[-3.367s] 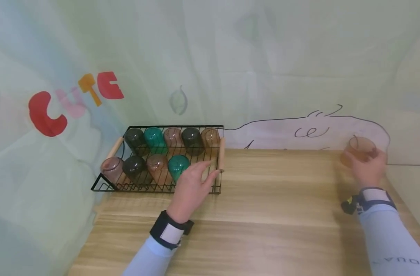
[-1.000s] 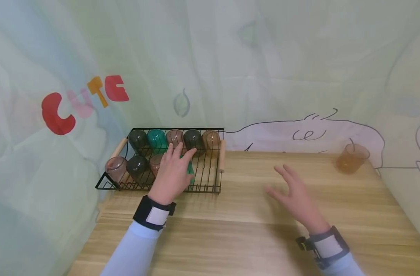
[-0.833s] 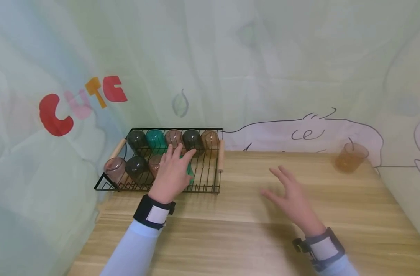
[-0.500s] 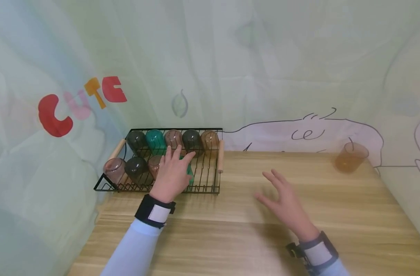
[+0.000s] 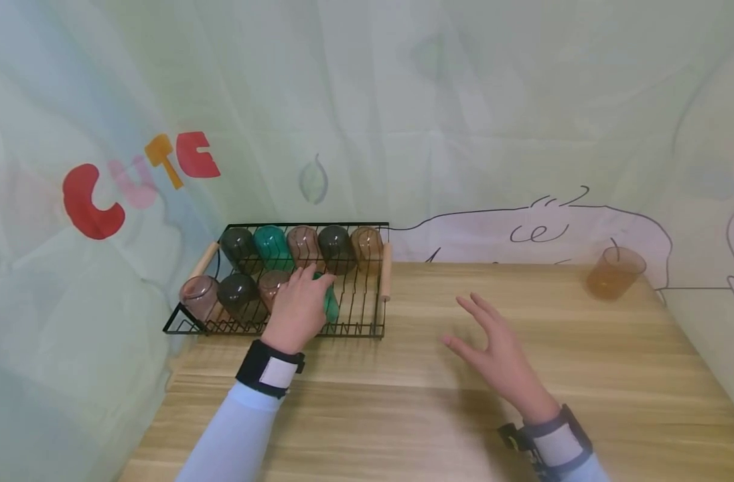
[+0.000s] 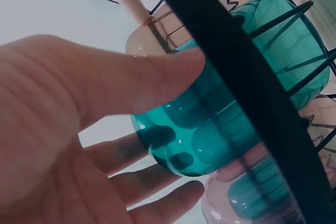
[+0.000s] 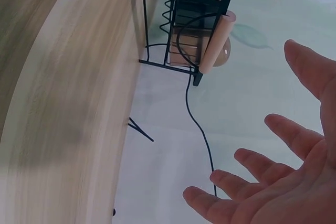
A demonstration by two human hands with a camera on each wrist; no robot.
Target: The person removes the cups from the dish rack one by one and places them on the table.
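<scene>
My left hand (image 5: pixel 297 308) reaches over the front row of a black wire rack (image 5: pixel 307 223) and grips an upside-down teal glass (image 5: pixel 331 304). In the left wrist view its thumb lies along the near side of the glass, and the fingers curl round the far side. Much of that glass is hidden by the hand in the head view. Over the wooden table, right of the rack, my right hand (image 5: pixel 502 358) hovers with fingers spread, holding nothing. An amber glass (image 5: pixel 614 274) stands alone at the table's back right.
Several more glasses sit in two rows in the rack, among them a dark grey one (image 5: pixel 240 294) and a pinkish one (image 5: pixel 199 294) at the front left. Wooden handles (image 5: pixel 387 271) flank the rack. A printed cloth (image 5: pixel 493 134) hangs behind the table (image 5: pixel 415 415).
My right hand has let go of the amber glass at the far right and come back leftward. My left hand has moved onto the teal glass, its fingers closing round it.
</scene>
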